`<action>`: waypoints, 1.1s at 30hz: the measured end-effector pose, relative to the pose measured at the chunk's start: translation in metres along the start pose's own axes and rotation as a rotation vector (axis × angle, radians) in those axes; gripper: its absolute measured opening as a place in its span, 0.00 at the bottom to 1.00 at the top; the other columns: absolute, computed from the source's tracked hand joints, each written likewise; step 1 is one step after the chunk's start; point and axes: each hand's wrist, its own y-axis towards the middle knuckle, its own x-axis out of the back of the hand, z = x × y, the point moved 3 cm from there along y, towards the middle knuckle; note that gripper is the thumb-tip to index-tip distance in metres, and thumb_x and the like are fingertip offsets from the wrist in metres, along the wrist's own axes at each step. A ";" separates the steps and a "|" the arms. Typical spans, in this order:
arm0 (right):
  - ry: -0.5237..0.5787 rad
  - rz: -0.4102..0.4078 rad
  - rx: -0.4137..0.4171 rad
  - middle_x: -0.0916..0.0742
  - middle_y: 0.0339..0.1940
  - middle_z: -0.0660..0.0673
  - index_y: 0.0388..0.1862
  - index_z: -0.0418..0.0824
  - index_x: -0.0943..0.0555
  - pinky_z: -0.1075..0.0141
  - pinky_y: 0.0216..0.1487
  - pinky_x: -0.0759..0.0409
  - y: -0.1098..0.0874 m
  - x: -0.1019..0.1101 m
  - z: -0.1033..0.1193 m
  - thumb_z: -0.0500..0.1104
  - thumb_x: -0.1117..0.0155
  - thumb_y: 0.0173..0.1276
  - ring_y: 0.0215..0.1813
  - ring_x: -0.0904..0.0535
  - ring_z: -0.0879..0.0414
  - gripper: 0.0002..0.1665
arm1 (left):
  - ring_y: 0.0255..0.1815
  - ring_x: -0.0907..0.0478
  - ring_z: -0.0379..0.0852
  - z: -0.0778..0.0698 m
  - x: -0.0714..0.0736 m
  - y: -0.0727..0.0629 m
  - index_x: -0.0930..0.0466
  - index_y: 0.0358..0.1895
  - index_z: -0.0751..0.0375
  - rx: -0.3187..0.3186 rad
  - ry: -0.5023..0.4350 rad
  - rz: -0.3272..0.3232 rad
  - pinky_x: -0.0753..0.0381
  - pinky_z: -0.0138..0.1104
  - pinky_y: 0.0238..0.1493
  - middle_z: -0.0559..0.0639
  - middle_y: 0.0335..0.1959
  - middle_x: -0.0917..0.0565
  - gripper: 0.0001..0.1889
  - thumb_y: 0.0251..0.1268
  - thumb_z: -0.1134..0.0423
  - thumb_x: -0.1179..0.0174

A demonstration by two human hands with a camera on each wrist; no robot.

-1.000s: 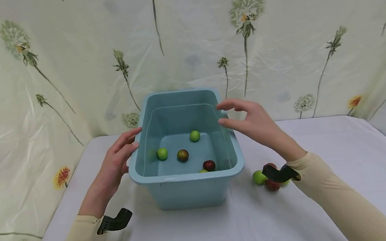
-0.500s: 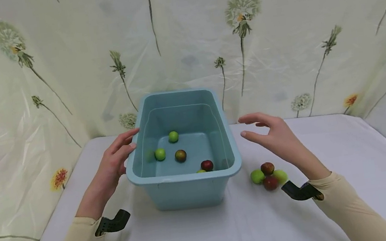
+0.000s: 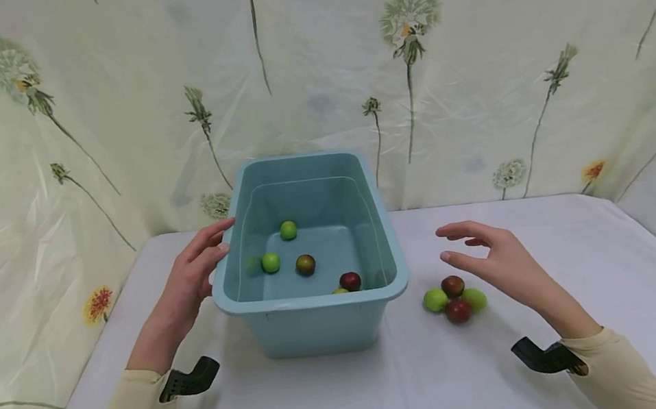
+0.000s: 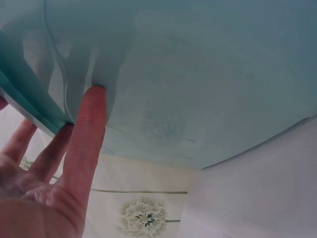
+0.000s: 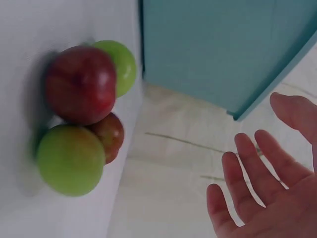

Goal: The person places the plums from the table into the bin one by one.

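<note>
A light blue plastic tub (image 3: 312, 301) stands on the white-covered table, holding several small round fruits that look like apples or plums. Inside are green fruits (image 3: 271, 262), a brownish-red one (image 3: 305, 265) and a dark red one (image 3: 350, 281); another yellowish one is mostly hidden behind the near rim. My left hand (image 3: 192, 284) rests against the tub's left side, its thumb (image 4: 89, 129) on the outer wall and fingers at the rim. Empty and relaxed, my right hand (image 3: 506, 264) hovers right of the tub, above and beside a cluster of red (image 5: 81, 85) and green fruits (image 5: 72, 159).
A white cloth (image 3: 354, 401) covers the table. Behind it and along the left hangs a pale curtain (image 3: 307, 48) printed with dandelions. Each wrist wears a black camera mount, seen on the left (image 3: 189, 378) and the right (image 3: 547, 355).
My right hand has moved from the tub's right rim rightward and down toward the fruit cluster. The far green fruit in the tub has rolled left. My left hand stays at the tub.
</note>
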 end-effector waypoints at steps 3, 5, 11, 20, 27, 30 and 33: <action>-0.005 0.001 -0.012 0.18 0.57 0.48 0.62 0.47 0.22 0.44 0.60 0.32 -0.007 0.002 -0.004 0.53 0.35 0.70 0.59 0.25 0.49 0.24 | 0.60 0.26 0.56 0.000 0.000 0.000 0.34 0.73 0.45 -0.003 0.004 0.002 0.19 0.40 0.45 0.49 0.68 0.33 0.25 0.75 0.49 0.50; -0.013 0.006 -0.024 0.18 0.58 0.47 0.62 0.47 0.22 0.44 0.60 0.32 -0.012 0.003 -0.007 0.53 0.35 0.70 0.59 0.26 0.49 0.25 | 0.60 0.26 0.55 0.001 0.000 0.000 0.35 0.73 0.44 -0.005 0.006 0.004 0.19 0.40 0.45 0.48 0.69 0.33 0.25 0.75 0.49 0.50; -0.025 0.031 -0.065 0.17 0.56 0.45 0.62 0.46 0.22 0.43 0.60 0.32 -0.028 0.003 -0.019 0.52 0.35 0.70 0.59 0.25 0.46 0.25 | 0.60 0.25 0.54 0.001 0.001 0.000 0.35 0.73 0.44 -0.017 0.008 0.012 0.18 0.40 0.44 0.49 0.70 0.34 0.25 0.75 0.49 0.50; -0.053 0.075 -0.106 0.16 0.55 0.43 0.60 0.42 0.21 0.47 0.57 0.29 -0.044 0.000 -0.036 0.51 0.33 0.68 0.58 0.23 0.45 0.25 | 0.59 0.25 0.54 -0.001 0.000 -0.001 0.34 0.72 0.45 -0.013 0.006 0.007 0.18 0.40 0.43 0.49 0.69 0.33 0.25 0.76 0.50 0.50; -0.052 0.158 -0.105 0.16 0.55 0.42 0.59 0.39 0.21 0.47 0.52 0.24 -0.046 0.001 -0.050 0.45 0.32 0.67 0.57 0.22 0.43 0.24 | 0.58 0.25 0.52 -0.001 0.001 0.001 0.35 0.73 0.46 -0.014 0.007 0.006 0.18 0.40 0.43 0.49 0.70 0.34 0.25 0.75 0.50 0.50; -0.013 0.208 -0.117 0.16 0.55 0.42 0.60 0.37 0.22 0.49 0.51 0.24 -0.047 0.000 -0.058 0.43 0.31 0.66 0.57 0.22 0.42 0.25 | 0.58 0.25 0.51 -0.001 0.001 0.000 0.35 0.73 0.46 -0.011 0.006 0.005 0.18 0.40 0.43 0.49 0.70 0.34 0.25 0.75 0.50 0.50; 0.012 0.243 -0.124 0.16 0.56 0.42 0.60 0.37 0.22 0.52 0.51 0.23 -0.048 -0.004 -0.065 0.43 0.29 0.64 0.57 0.22 0.44 0.27 | 0.58 0.25 0.52 -0.001 0.001 0.000 0.35 0.73 0.46 -0.011 0.005 0.007 0.18 0.40 0.43 0.49 0.70 0.34 0.25 0.75 0.50 0.50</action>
